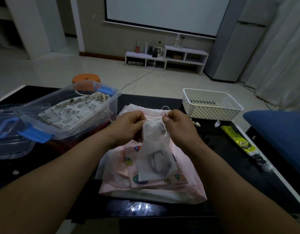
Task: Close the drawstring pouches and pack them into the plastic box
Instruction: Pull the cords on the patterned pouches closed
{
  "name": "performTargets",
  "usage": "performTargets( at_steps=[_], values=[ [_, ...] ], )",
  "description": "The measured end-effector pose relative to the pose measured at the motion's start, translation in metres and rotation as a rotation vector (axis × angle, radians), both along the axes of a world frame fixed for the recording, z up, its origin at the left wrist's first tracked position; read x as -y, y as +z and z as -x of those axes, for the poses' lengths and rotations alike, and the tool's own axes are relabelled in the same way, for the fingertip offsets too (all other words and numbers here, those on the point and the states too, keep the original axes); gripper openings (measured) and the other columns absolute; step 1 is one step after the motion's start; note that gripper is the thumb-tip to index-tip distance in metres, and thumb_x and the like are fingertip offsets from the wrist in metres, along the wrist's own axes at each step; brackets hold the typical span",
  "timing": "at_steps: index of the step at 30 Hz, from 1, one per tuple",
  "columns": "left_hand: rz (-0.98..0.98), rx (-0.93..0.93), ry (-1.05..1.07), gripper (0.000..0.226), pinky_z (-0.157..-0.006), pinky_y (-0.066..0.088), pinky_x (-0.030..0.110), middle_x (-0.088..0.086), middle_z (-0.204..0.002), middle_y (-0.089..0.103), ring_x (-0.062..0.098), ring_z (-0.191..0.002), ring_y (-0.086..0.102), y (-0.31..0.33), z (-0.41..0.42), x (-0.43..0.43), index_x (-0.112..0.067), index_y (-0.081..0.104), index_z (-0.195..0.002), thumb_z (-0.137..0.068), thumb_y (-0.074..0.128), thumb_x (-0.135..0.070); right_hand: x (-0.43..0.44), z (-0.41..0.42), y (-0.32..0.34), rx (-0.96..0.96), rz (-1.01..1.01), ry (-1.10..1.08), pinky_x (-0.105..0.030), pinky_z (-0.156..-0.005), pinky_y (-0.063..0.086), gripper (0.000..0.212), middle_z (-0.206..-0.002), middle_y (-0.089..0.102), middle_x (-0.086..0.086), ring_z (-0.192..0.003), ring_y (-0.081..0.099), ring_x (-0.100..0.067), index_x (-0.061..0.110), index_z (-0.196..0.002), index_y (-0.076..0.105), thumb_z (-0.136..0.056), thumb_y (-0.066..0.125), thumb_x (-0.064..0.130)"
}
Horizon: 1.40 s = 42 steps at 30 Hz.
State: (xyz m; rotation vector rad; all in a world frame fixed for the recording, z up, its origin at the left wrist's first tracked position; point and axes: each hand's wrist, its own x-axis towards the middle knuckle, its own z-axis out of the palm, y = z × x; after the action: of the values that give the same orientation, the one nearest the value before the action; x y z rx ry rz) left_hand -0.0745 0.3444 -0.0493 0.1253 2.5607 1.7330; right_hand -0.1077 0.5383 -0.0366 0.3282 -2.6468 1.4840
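white sheer drawstring pouch (156, 157) pinched at its neck cords by left hand (129, 127) and right hand (177, 127), held right of clear blue-latched plastic box (88, 126), above pink printed pouches (188, 188); cream animal-print pouch (71, 114) packed inside box.

Left hand (129, 127) and right hand (177, 125) close together, fingers curled, pinching the white pouch (156, 154) at its top, forearms converging from near corners

A home living room: a projector screen (164, 12) above a low white shelf unit (166, 57), tiled floor (44, 71).
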Motion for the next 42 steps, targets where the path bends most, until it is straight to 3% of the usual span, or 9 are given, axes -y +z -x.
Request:
performTargets(
  at_steps=[6,9,12,15,18,23,31,36,42],
  values=[
    [-0.023,0.02,0.056,0.02,-0.068,0.061,0.03,0.009,-0.093,0.074,0.021,-0.079,0.074,0.0,-0.003,-0.002,-0.006,0.062,-0.101,-0.107,0.053,-0.022,0.0,0.0,-0.002,0.014,0.048,-0.028,-0.048,-0.082,0.057,0.016,-0.084,0.071,-0.004,-0.078,0.066,-0.019,0.014,-0.088,0.069,-0.101,0.061,0.017],
    [-0.141,0.185,0.07,0.039,-0.08,0.064,0.043,0.009,-0.1,0.077,0.028,-0.094,0.075,-0.003,-0.007,-0.006,-0.009,0.066,-0.111,-0.109,0.046,-0.042,-0.002,0.002,-0.005,0.003,0.001,-0.035,-0.046,-0.075,0.057,0.018,-0.083,0.069,-0.005,-0.074,0.064,-0.019,0.013,-0.085,0.065,-0.101,0.059,0.018],
    [-0.273,0.382,0.086,0.074,-0.092,0.06,0.048,0.012,-0.109,0.077,0.033,-0.105,0.072,-0.007,-0.01,-0.01,-0.012,0.069,-0.119,-0.098,0.036,-0.074,-0.009,0.007,-0.005,-0.052,-0.075,-0.082,-0.031,-0.062,0.05,0.018,-0.082,0.064,0.0,-0.075,0.061,-0.02,0.011,-0.088,0.063,-0.102,0.056,0.018],
    [-0.261,0.365,0.056,0.056,-0.101,0.055,0.051,0.005,-0.119,0.075,0.03,-0.112,0.07,-0.013,-0.015,-0.018,-0.023,0.07,-0.122,-0.093,0.056,-0.069,-0.012,0.011,-0.003,-0.025,-0.029,-0.083,-0.018,-0.046,0.045,0.017,-0.081,0.063,-0.001,-0.066,0.059,-0.016,0.01,-0.093,0.064,-0.104,0.057,0.02],
    [-0.29,0.295,0.137,0.03,-0.103,0.052,0.06,0.012,-0.113,0.077,0.037,-0.112,0.07,-0.016,-0.018,-0.025,-0.015,0.076,-0.113,-0.104,0.059,-0.039,-0.011,0.013,-0.001,0.019,0.096,-0.063,-0.038,-0.059,0.057,0.019,-0.085,0.066,-0.003,-0.075,0.064,-0.021,0.013,-0.092,0.066,-0.102,0.059,0.028],
    [-0.316,0.267,0.153,0.03,-0.1,0.055,0.057,0.013,-0.111,0.077,0.033,-0.109,0.073,-0.008,-0.019,-0.025,-0.014,0.076,-0.114,-0.108,0.05,-0.026,-0.014,0.003,0.003,0.157,0.135,0.138,-0.043,-0.089,0.058,0.039,-0.107,0.073,0.001,-0.1,0.07,-0.017,0.022,-0.111,0.071,-0.096,0.063,0.058],
    [-0.47,0.256,0.055,0.03,-0.102,0.055,0.05,0.006,-0.114,0.078,0.024,-0.108,0.074,0.009,-0.031,-0.026,-0.018,0.071,-0.119,-0.108,0.05,-0.036,-0.022,0.011,-0.003,0.248,0.338,0.155,-0.064,-0.097,0.054,0.021,-0.104,0.078,-0.013,-0.104,0.074,-0.037,0.012,-0.107,0.078,-0.097,0.067,0.027],
    [-0.355,0.348,-0.054,0.031,-0.094,0.061,0.046,0.016,-0.113,0.076,0.031,-0.101,0.074,0.013,-0.049,-0.013,-0.008,0.07,-0.122,-0.101,0.064,-0.029,-0.027,0.016,-0.006,0.264,0.447,-0.049,-0.049,-0.097,0.058,0.021,-0.107,0.078,-0.006,-0.104,0.073,-0.026,0.015,-0.117,0.075,-0.102,0.064,0.024],
    [-0.564,0.226,0.149,0.024,-0.068,0.061,0.032,0.014,-0.096,0.076,0.022,-0.078,0.074,0.029,-0.068,0.014,-0.008,0.067,-0.116,-0.103,0.062,-0.027,-0.001,0.016,-0.01,0.351,0.519,-0.117,-0.046,-0.09,0.058,0.027,-0.118,0.074,-0.008,-0.109,0.069,-0.03,0.018,-0.126,0.069,-0.103,0.063,0.031]
  ],
)
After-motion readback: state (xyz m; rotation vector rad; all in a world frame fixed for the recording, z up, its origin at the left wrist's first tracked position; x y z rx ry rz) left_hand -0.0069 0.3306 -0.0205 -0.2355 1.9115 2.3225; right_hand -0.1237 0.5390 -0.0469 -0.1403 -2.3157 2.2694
